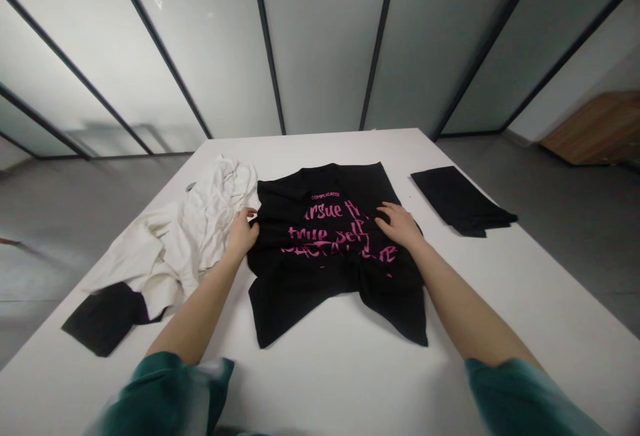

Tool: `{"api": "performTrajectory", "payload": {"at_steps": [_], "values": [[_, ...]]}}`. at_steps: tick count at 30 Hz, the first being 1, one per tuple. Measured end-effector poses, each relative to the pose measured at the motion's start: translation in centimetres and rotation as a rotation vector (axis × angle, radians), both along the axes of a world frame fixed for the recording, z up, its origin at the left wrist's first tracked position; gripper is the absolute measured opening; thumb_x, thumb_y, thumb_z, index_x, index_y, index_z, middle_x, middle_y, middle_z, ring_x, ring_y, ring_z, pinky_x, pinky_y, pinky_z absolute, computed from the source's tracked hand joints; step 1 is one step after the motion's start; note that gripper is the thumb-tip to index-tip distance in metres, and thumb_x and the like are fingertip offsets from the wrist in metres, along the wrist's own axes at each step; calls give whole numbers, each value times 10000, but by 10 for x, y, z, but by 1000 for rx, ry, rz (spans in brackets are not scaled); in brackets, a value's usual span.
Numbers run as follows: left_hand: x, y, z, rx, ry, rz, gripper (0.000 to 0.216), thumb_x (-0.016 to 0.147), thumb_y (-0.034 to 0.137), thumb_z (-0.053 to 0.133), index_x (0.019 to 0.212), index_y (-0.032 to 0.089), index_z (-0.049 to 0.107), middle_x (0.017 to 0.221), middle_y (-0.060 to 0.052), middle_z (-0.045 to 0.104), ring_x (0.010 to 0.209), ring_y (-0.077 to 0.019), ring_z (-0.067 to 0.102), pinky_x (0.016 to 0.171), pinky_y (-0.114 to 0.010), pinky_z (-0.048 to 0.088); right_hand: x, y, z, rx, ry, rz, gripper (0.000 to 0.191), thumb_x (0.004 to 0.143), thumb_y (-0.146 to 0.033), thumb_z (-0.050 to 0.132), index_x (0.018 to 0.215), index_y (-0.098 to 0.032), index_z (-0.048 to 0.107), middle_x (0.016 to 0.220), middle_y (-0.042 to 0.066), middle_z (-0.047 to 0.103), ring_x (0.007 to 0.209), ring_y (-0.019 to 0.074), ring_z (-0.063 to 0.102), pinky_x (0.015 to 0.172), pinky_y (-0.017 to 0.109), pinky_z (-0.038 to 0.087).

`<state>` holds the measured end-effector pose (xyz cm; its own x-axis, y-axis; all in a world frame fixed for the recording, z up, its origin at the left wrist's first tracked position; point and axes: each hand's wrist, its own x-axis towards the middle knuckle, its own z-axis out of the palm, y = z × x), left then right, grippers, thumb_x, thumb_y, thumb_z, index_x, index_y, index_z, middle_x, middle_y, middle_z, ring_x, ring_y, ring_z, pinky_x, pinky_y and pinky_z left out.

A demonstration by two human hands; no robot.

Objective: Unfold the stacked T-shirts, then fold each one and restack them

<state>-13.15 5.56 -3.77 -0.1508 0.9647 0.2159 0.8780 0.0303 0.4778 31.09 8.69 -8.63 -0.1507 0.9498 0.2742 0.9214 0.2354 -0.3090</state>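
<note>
A black T-shirt (330,276) with pink lettering lies spread on the table in front of me, its surface wrinkled and its near edge uneven. At its left edge is my left hand (243,233), fingers apart and touching the fabric. My right hand (400,225) rests on the shirt's right side, with its fingers stretched over the cloth near the print.
The white table (330,369) also bears a heap of crumpled white cloth (200,223) on the left. A dark cloth piece (105,319) lies at its near end. Folded black cloth (457,196) sits at the right. Frosted glass panels (320,43) stand behind.
</note>
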Motion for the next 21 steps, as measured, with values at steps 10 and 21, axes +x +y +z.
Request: {"api": "performTrajectory", "payload": {"at_steps": [10, 21], "values": [[-6, -16, 35, -465, 184, -442, 145, 713, 311, 584, 795, 259, 691, 759, -42, 697, 776, -267, 663, 702, -348, 491, -2, -1, 4, -3, -9, -9, 399, 904, -373, 528, 1218, -181, 681, 1378, 132, 591, 1299, 306, 512, 1085, 492, 415], [-19, 87, 41, -141, 199, -257, 560, 670, 286, 567, 1210, 171, 659, 1138, -128, 668, 1036, -277, 641, 960, -389, 482, -2, -2, 4, -9, -3, -6, 391, 901, -373, 536, 1213, -187, 679, 1385, 128, 586, 1304, 299, 509, 1075, 484, 423]]}}
